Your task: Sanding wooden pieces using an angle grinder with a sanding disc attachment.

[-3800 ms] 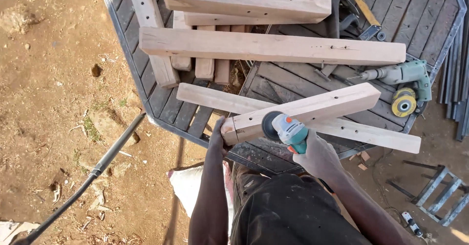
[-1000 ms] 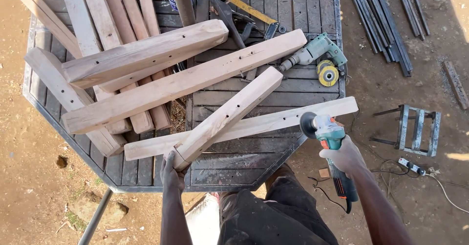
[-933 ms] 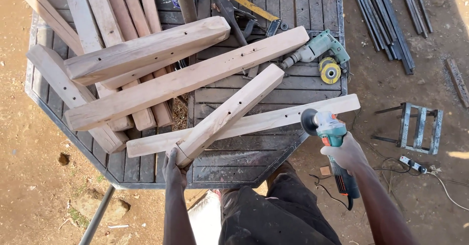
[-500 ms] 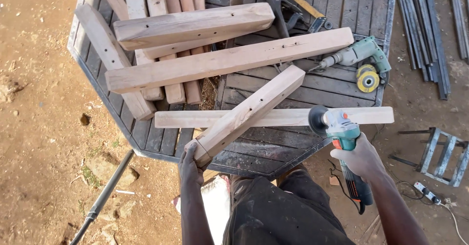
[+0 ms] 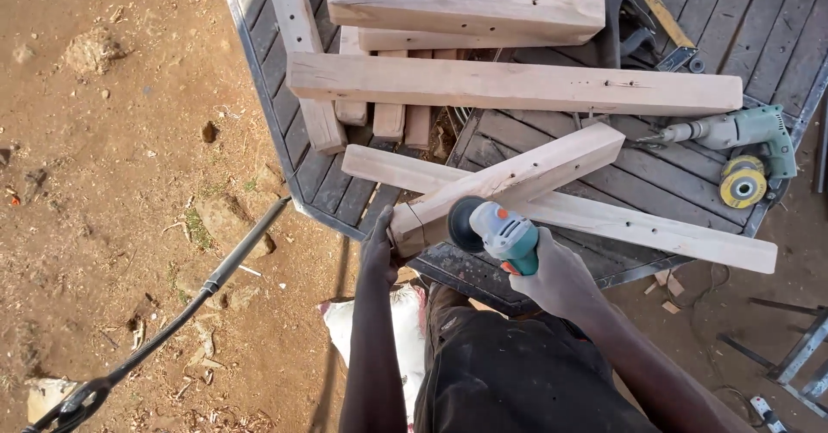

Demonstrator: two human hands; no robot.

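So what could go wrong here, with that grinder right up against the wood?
The left hand grips the end of the wooden beam right beside the disc of the angle grinder that the right hand holds; a slip could reach the fingers. The beam lies loose across a plank, unclamped, so it might shift. Both hands are bare, so dust or chips could sting.

Probably an outdoor carpentry yard: timber beams (image 5: 509, 85), power drill (image 5: 733, 131), dirt ground (image 5: 112, 183).
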